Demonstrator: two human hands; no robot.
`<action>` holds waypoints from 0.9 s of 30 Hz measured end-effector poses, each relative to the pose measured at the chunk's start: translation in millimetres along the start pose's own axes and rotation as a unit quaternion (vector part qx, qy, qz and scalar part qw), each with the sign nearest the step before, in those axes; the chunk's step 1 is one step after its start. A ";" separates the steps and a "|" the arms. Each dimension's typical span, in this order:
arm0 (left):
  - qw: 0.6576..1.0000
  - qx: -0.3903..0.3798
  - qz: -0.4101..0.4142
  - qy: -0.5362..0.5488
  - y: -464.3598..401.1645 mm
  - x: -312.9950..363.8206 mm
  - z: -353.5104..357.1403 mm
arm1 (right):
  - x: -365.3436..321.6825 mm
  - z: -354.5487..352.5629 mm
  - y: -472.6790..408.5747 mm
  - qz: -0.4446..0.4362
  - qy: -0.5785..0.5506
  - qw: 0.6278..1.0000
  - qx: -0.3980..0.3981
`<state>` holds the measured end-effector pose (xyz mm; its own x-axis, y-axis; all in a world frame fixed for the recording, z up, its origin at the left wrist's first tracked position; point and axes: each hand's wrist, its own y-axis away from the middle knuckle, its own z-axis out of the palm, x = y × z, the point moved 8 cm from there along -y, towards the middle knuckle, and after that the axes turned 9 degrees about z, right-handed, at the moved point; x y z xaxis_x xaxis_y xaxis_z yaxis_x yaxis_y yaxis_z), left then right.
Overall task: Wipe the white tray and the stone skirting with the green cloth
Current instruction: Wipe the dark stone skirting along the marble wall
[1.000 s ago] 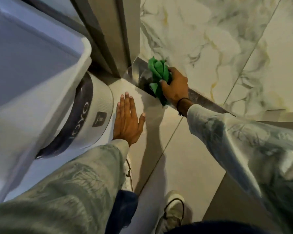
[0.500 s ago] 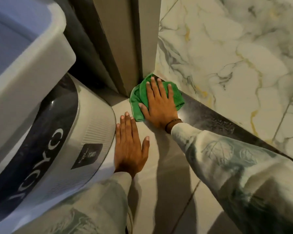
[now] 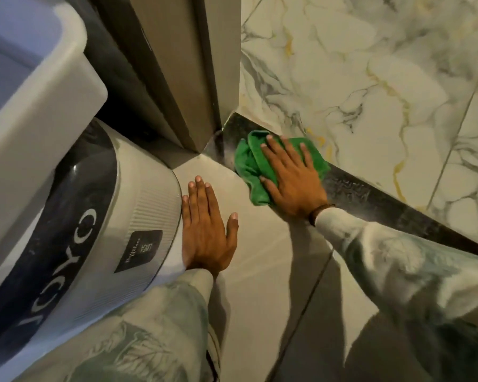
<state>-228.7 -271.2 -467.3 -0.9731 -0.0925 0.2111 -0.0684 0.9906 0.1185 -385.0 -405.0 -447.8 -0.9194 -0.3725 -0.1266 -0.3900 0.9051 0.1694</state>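
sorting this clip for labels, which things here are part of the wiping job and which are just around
Part of the job:
- green cloth under the right hand
- dark stone skirting
- white tray

Just around:
- left hand, flat on the floor
- white appliance
- marble wall

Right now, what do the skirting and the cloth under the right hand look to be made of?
Skirting: seemingly polished dark stone, speckled and reflective. Green cloth: soft, napped fabric, probably microfibre, bunched in folds beneath the flat right hand.
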 end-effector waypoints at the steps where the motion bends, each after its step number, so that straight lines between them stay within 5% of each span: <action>1: 1.000 -0.002 -0.001 -0.003 -0.4 -0.1 0.0 | 24.6 -3.8 1.5 0.059 -0.008 0.998 0.010; 5: 1.000 -0.002 0.000 -0.008 -3.5 1.5 0.1 | 28.0 -7.0 -31.1 0.227 -0.056 0.972 0.013; 10: 1.000 -0.001 -0.001 -0.018 -2.5 -1.1 5.7 | -2.0 3.1 14.7 0.029 -0.005 1.000 0.002; 14: 1.000 -0.001 0.004 -0.029 -1.1 -1.0 5.3 | 97.4 -2.4 72.1 0.232 -0.024 0.972 0.032; 17: 0.999 0.000 0.007 -0.032 -1.0 0.7 3.9 | 100.1 -3.6 54.0 0.343 -0.058 0.937 0.030; 21: 1.000 0.010 0.000 -0.027 -1.0 2.6 0.4 | 43.6 0.1 45.2 0.140 -0.026 0.990 -0.003; 23: 0.999 0.011 0.003 -0.036 -0.6 2.0 -0.9 | 67.3 7.2 83.7 0.122 -0.020 0.992 -0.004; 25: 0.999 0.007 0.009 -0.036 -0.5 1.6 -1.1 | 128.2 8.1 138.1 0.255 -0.034 0.966 0.038; 27: 0.999 0.006 0.012 -0.031 0.1 3.0 -1.4 | 188.2 5.4 183.5 0.434 -0.054 0.897 0.068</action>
<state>-231.3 -271.5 -465.3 -0.9862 -0.0621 0.1538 -0.0465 0.9936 0.1026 -629.3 -307.8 -445.8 -0.8602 0.5001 -0.1001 0.4869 0.8636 0.1306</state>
